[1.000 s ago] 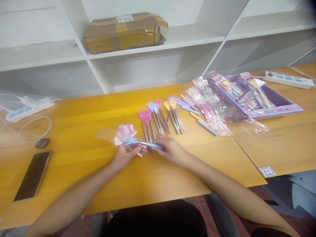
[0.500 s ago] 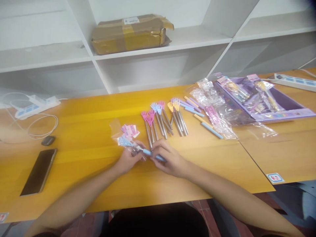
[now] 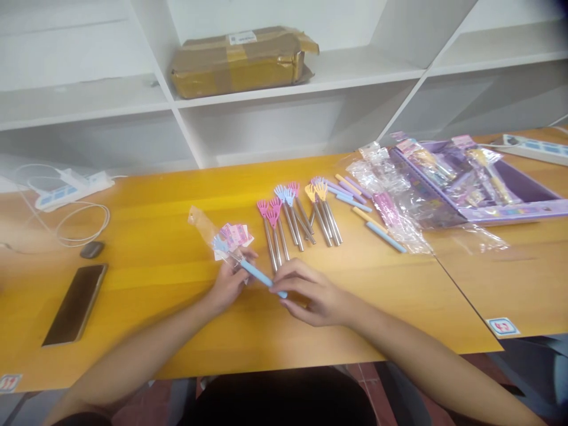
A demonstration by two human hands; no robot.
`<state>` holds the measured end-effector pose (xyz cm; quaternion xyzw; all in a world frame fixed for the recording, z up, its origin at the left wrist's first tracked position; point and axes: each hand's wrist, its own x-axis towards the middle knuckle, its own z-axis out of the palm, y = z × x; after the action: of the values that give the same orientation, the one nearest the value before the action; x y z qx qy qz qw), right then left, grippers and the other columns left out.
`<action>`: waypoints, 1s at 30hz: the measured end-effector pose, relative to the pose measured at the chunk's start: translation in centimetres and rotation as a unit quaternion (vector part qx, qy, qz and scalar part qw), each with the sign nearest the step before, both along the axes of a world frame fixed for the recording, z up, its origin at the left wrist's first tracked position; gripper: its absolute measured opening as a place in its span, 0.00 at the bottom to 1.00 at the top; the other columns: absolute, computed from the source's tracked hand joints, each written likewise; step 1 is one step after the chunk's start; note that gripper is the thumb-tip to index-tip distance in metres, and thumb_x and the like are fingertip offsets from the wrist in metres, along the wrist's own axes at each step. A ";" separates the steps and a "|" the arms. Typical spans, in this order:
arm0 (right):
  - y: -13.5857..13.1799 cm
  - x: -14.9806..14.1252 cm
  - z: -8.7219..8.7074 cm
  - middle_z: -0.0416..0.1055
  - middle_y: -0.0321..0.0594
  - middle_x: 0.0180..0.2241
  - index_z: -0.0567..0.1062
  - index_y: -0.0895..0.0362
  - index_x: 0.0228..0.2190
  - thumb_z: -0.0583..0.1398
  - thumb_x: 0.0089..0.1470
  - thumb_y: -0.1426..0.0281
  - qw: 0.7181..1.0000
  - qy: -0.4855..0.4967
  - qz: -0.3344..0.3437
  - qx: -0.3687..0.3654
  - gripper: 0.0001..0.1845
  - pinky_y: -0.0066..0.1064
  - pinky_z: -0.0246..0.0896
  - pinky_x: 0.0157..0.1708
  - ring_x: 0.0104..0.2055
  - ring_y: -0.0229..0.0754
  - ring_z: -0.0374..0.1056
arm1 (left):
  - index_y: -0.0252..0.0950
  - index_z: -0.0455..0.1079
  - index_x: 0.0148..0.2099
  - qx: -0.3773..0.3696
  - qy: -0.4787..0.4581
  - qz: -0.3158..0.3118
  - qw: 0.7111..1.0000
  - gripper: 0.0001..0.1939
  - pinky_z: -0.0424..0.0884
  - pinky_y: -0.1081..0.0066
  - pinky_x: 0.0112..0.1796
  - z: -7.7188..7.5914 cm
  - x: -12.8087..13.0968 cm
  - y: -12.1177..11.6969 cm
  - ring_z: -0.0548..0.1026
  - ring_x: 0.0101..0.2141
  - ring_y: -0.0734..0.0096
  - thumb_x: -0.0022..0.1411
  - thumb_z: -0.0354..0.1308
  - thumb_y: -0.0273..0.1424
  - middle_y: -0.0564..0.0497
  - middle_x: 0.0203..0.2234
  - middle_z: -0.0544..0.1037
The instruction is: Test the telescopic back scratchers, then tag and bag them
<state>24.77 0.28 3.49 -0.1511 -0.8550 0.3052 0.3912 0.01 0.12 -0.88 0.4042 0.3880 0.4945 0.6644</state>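
Observation:
My left hand pinches the middle of a blue back scratcher whose claw end sits inside a clear plastic sleeve with a pink card. My right hand is closed on the scratcher's blue handle end. Both hands hover just above the yellow table. Right behind them lie several loose scratchers with pink, blue and yellow claws and metal shafts.
A heap of clear wrappers and a purple box of packed items lie at the right. A phone, a small dark object, a power strip with cable sit left. A taped parcel rests on the white shelf.
The scratcher has tilted, its claw end with the sleeve swinging up and left while my right hand drew the handle down and right. The view shifted slightly.

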 end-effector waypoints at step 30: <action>-0.3 -1.3 -0.4 0.80 0.45 0.51 0.76 0.55 0.48 0.65 0.69 0.71 0.991 -0.059 -0.042 0.110 0.07 0.36 0.73 0.46 0.47 0.42 0.78 | 0.33 0.74 0.45 0.080 0.052 -0.344 0.934 0.27 0.73 0.63 0.41 -0.3 -0.9 -1.9 0.76 0.37 0.61 0.65 0.64 0.55 0.45 0.34 0.78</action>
<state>23.48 -0.05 3.07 -0.1605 -0.8977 0.1838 0.3668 -0.85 -1.77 -1.14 0.5903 0.2187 0.2435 0.7379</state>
